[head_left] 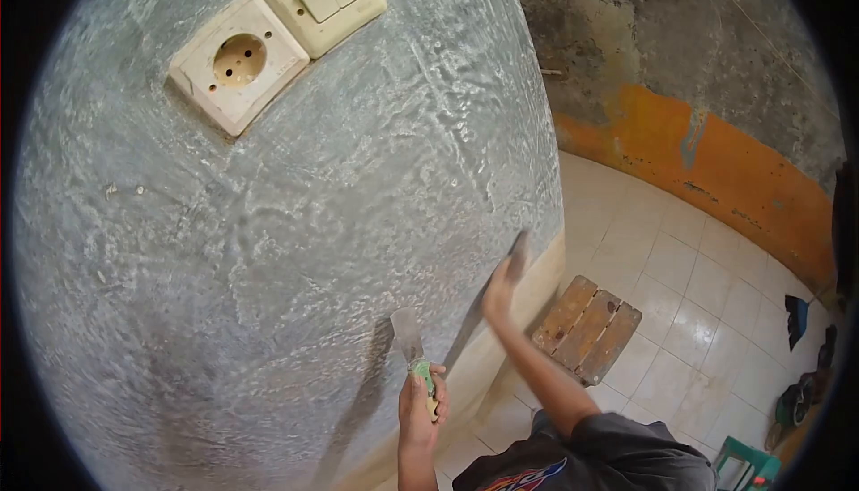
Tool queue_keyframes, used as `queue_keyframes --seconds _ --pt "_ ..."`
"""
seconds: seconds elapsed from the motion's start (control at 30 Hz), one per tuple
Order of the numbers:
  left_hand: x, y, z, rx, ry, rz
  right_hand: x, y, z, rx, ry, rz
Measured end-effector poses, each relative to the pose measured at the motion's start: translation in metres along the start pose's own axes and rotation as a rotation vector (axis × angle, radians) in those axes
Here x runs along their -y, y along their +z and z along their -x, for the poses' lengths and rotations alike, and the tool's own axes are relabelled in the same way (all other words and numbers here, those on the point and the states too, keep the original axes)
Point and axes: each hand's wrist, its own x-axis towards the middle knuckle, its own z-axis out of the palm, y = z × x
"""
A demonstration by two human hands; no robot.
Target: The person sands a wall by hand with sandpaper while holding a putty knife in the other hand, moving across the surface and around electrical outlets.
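Observation:
My left hand (pixel 420 404) is closed round the green and yellow handle of a scraper (pixel 407 334), whose flat metal blade points up in front of the grey wall (pixel 295 222). Further right, near the wall's edge, my right hand (pixel 499 292) is closed on a dark, flat tool (pixel 518 256), blurred by motion; its exact kind cannot be made out. The wall's surface looks glossy and rough. At the upper left a socket (pixel 240 63) and a double light switch (pixel 327 0) are mounted on it.
A wooden slatted stool (pixel 588 330) stands on the tiled floor (pixel 689 298) right of the wall. Behind runs another wall with an orange lower band (pixel 662 137). A green plastic object (pixel 750 464) is at the lower right, with dark items (pixel 796 397) above it.

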Motion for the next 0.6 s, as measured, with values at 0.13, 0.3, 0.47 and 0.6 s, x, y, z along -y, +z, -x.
queue_keyframes --seconds 0.13,0.3,0.47,0.6 --pt "0.003 0.005 -0.005 0.006 -0.032 0.024 -0.008 -0.006 0.077 0.19 0.053 0.079" --pt "0.004 0.001 -0.005 -0.041 -0.047 -0.034 -0.011 -0.008 -0.039 -0.024 0.05 -0.032" --pt "0.012 0.009 -0.008 -0.1 -0.08 0.002 -0.008 -0.004 0.002 0.03 0.043 0.011" --pt "0.014 0.021 -0.019 -0.054 -0.098 0.006 -0.023 -0.012 0.068 0.218 0.108 0.084"
